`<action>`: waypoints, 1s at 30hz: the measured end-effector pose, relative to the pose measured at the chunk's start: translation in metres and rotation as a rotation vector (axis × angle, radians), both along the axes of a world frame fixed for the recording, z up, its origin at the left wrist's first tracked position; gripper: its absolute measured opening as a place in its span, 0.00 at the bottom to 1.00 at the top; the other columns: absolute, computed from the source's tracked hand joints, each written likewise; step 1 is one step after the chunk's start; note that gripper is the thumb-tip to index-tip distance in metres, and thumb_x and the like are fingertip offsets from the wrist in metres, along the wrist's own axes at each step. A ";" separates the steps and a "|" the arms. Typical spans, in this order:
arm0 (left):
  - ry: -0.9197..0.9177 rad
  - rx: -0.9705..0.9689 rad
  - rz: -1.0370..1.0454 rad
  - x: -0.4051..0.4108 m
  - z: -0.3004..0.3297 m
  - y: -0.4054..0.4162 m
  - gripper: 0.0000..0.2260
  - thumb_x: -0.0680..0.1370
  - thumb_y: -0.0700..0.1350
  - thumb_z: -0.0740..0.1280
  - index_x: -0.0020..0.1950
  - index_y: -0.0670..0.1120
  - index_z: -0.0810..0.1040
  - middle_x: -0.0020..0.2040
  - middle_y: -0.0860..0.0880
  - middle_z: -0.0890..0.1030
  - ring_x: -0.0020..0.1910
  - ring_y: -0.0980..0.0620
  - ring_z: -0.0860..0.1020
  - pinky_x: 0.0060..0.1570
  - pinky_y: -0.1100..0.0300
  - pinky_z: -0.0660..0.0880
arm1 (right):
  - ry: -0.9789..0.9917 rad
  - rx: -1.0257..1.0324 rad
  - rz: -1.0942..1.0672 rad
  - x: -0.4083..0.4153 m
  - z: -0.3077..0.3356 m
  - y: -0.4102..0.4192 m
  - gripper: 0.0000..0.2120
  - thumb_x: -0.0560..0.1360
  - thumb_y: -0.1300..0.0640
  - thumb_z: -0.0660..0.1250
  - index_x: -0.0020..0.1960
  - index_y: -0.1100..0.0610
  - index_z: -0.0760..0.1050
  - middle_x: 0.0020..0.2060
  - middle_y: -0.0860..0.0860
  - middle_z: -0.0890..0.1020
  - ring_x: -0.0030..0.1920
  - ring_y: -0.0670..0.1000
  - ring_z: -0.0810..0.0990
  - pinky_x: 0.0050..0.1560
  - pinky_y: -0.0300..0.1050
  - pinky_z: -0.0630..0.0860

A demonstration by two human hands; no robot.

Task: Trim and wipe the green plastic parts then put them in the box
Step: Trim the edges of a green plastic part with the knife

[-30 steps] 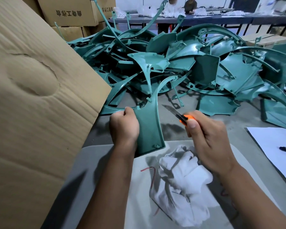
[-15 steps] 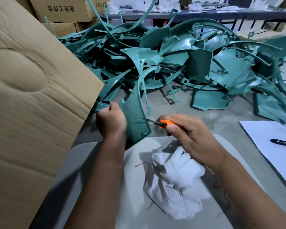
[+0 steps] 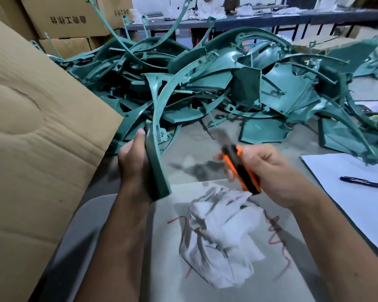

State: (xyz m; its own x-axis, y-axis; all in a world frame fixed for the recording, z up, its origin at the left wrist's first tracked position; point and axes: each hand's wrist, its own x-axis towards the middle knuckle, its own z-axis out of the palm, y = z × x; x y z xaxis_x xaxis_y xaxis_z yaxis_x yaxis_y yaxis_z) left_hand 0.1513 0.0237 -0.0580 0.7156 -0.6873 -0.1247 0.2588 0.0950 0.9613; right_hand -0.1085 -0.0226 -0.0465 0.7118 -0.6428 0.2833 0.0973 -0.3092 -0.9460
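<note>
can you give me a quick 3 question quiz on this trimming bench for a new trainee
1. True or false: the left hand grips a curved green part.
2. What lies on the table nearest the person? A. a white cloth B. a roll of tape C. a glue bottle
3. Fill in: the right hand holds an orange and black ____, its blade clear of the part.

Key
1. True.
2. A, the white cloth lies crumpled below both hands.
3. Knife, the utility knife is apart from the green part, blade pointing up and away.
</note>
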 end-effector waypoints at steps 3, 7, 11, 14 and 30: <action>-0.086 -0.043 -0.079 -0.014 0.007 0.001 0.21 0.83 0.61 0.61 0.45 0.44 0.75 0.30 0.49 0.67 0.28 0.49 0.63 0.30 0.56 0.60 | -0.252 0.172 -0.204 0.006 -0.002 -0.002 0.28 0.83 0.38 0.56 0.58 0.60 0.83 0.37 0.51 0.80 0.36 0.52 0.76 0.39 0.42 0.75; -0.165 -0.083 -0.058 -0.037 0.010 0.004 0.23 0.83 0.63 0.60 0.40 0.46 0.78 0.30 0.53 0.76 0.32 0.51 0.72 0.37 0.56 0.69 | -0.324 0.232 -0.354 0.011 -0.004 -0.003 0.25 0.84 0.37 0.54 0.58 0.52 0.83 0.35 0.52 0.75 0.32 0.51 0.71 0.34 0.41 0.72; -0.032 -0.307 -0.242 -0.047 0.012 0.005 0.16 0.84 0.55 0.62 0.53 0.44 0.80 0.41 0.53 0.84 0.44 0.57 0.81 0.48 0.60 0.78 | -0.321 0.249 -0.419 0.016 -0.007 -0.002 0.26 0.84 0.36 0.53 0.56 0.51 0.83 0.35 0.53 0.75 0.33 0.51 0.70 0.33 0.43 0.70; 0.063 -0.366 -0.351 -0.051 0.016 0.008 0.16 0.80 0.45 0.67 0.66 0.39 0.74 0.59 0.43 0.84 0.58 0.47 0.83 0.61 0.49 0.79 | -0.334 0.267 -0.414 0.019 -0.009 -0.002 0.24 0.83 0.35 0.55 0.52 0.49 0.83 0.35 0.52 0.75 0.31 0.51 0.70 0.32 0.44 0.68; 0.055 -0.362 -0.140 -0.051 0.024 0.015 0.15 0.78 0.32 0.69 0.63 0.34 0.73 0.47 0.43 0.86 0.45 0.46 0.85 0.42 0.53 0.82 | 0.163 -0.518 -0.794 0.017 -0.018 -0.002 0.12 0.88 0.51 0.58 0.46 0.52 0.68 0.32 0.43 0.71 0.32 0.46 0.70 0.33 0.37 0.63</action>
State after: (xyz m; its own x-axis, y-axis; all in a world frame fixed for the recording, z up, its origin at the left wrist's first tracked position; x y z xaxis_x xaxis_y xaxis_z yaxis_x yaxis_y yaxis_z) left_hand 0.1002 0.0384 -0.0336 0.6108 -0.7844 0.1077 0.3435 0.3852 0.8565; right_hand -0.0915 -0.0247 -0.0646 0.1787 -0.7771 0.6034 -0.4408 -0.6116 -0.6570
